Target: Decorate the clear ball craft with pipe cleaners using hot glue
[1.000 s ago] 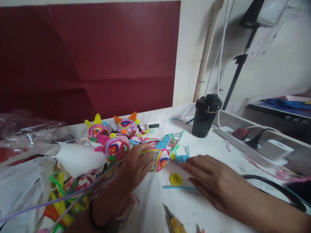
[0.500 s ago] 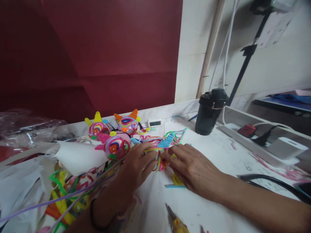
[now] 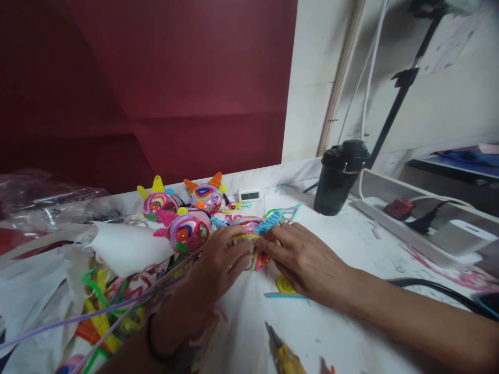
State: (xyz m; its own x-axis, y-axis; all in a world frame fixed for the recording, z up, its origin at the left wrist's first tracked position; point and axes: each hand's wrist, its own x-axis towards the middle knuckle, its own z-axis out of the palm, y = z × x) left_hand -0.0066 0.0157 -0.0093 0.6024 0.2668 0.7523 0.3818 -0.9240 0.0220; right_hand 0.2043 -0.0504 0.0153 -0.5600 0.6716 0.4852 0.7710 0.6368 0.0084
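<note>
A colourful pipe-cleaner animal head (image 3: 255,258) with blue ears (image 3: 268,222) lies on the white table between my hands. My left hand (image 3: 224,257) curls over its left side, fingers closed on the edge. From the right, my right hand (image 3: 306,254) pinches its upper front near an orange eye; the fingers cover part of it, so the exact spot is hidden. Below my right hand lie a yellow piece (image 3: 285,284) and a light-blue pipe cleaner (image 3: 286,296). Several finished-looking heads stand at the left, among them a pink-eared one (image 3: 187,232) and an orange-eared one (image 3: 206,197).
Loose pipe cleaners (image 3: 101,306) and white paper (image 3: 35,296) crowd the left. Yellow-handled pliers (image 3: 286,358) lie at the front. A black cup (image 3: 339,179), a white tray (image 3: 419,234) with chargers and a black cable (image 3: 440,292) are to the right. A small digital display (image 3: 249,196) stands behind.
My right hand has shifted slightly up and left on the head, its fingers now at the base of the blue ear. My left hand stays in nearly the same place.
</note>
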